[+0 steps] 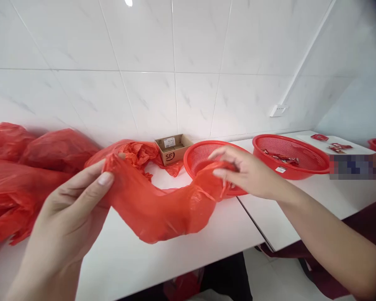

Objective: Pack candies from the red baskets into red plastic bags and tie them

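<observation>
Left hand (72,205) pinches one end of a thin red plastic bag (156,209), thumb on top and fingers curled under the film. Right hand (244,171) grips the other end, fingertips bunched on crumpled plastic. The bag hangs between the two hands as a sagging band, long axis running left to right. Its low middle is touching or just above the white tabletop (175,263); can't tell which from this angle. Each hand has its own end, so neither is nearer. Beyond the left hand and out to its left: a heap of red plastic bags (25,167). Between the hands and farther back: a small open brown cardboard box (172,149), close to the white tiled wall (175,62). Just behind the right hand: a round red plastic mesh basket (203,143), partly hidden by that hand. Right of the right hand: a second red mesh basket (294,147) with small red sachets (282,158) inside.
</observation>
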`<state>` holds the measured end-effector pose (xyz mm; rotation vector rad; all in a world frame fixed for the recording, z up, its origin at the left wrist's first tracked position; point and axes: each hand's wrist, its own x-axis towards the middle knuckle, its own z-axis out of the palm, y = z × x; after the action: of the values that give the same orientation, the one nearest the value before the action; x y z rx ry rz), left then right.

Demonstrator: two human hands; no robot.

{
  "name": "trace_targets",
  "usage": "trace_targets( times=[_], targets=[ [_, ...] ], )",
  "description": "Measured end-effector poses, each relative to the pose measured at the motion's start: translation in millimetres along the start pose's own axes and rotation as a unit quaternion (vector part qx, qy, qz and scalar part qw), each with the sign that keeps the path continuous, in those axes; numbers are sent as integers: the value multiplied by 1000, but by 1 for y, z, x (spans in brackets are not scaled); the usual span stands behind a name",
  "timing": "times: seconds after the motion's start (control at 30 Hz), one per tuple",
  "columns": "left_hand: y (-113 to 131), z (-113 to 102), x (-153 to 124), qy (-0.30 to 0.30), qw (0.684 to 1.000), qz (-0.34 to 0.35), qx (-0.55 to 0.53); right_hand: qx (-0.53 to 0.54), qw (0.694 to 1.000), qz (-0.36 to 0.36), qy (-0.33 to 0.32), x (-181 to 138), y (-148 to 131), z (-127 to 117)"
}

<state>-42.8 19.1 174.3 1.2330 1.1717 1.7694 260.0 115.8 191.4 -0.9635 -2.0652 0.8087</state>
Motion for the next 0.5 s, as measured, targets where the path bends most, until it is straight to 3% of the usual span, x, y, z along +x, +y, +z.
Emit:
trace_targets(
  times=[0.07,0.17,0.3,0.4,0.5],
  targets=[
    [-2,4,-4,-6,1000,12,7,5,999,-2,-44,4,-4,3],
    [-10,2,-6,-1,999,49,7,48,999,2,-3,11,-2,4],
    [-24,-6,-4,-6,1000,1,11,62,996,35,-45,18,12,6],
    [-42,-19,-13,28,999,-30,33,92,995,40,-4,10,27,14],
    [-78,-43,-36,85,990,-28,107,104,992,52,43,-20,48,38]
  ],
)
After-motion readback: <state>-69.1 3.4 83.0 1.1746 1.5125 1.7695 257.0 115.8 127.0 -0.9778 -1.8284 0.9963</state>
